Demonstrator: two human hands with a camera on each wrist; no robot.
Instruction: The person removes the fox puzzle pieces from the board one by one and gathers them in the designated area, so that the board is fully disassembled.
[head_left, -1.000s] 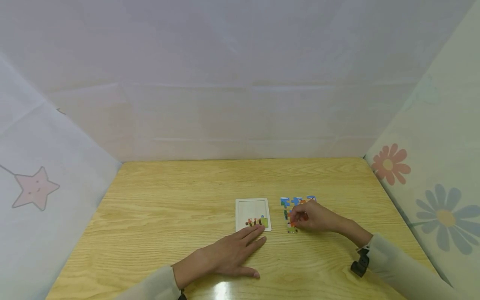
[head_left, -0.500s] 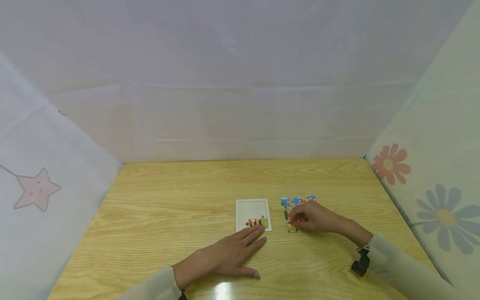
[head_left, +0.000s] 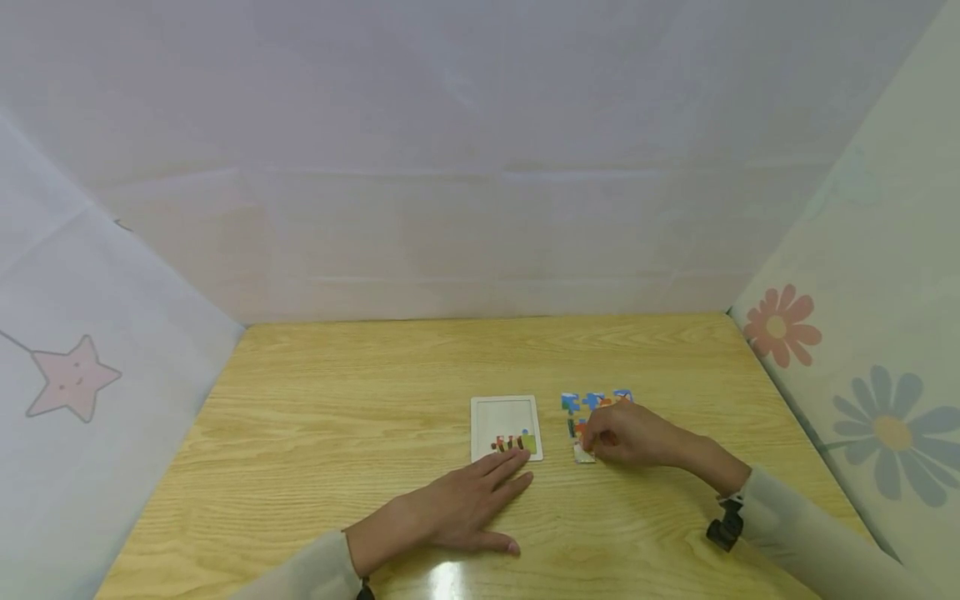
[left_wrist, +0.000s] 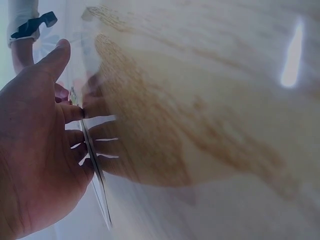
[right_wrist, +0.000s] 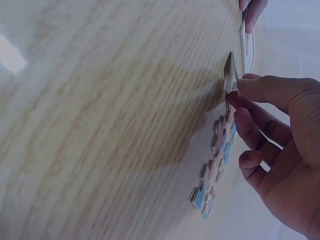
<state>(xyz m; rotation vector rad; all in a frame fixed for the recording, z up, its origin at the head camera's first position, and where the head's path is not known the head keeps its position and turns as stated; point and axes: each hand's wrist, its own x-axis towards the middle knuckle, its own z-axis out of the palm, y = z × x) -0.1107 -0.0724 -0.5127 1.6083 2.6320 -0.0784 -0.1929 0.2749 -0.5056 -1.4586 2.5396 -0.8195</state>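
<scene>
My right hand (head_left: 633, 433) pinches a jigsaw piece (right_wrist: 230, 75) between thumb and fingertips. In the right wrist view the piece is tilted, one edge raised; the head view shows its face (head_left: 583, 454) pale with glare. My left hand (head_left: 467, 507) lies with fingers extended, their tips over the near edge of a white puzzle tray (head_left: 506, 414). Several joined pieces (head_left: 512, 444) with dark stripes and green fill the tray's lower right part, partly covered by my fingers. Loose jigsaw pieces (head_left: 571, 403) lie to the tray's right, some hidden under my right hand.
The wooden table (head_left: 360, 375) extends around the tray on all sides. A pale cloth wall (head_left: 480, 242) stands at the back, with printed side walls left and right. A dark wrist camera (head_left: 725, 525) sits on the right wrist.
The jigsaw piece in my right hand has tilted, its printed face turning from green to pale glare. My left hand has stayed on the tray.
</scene>
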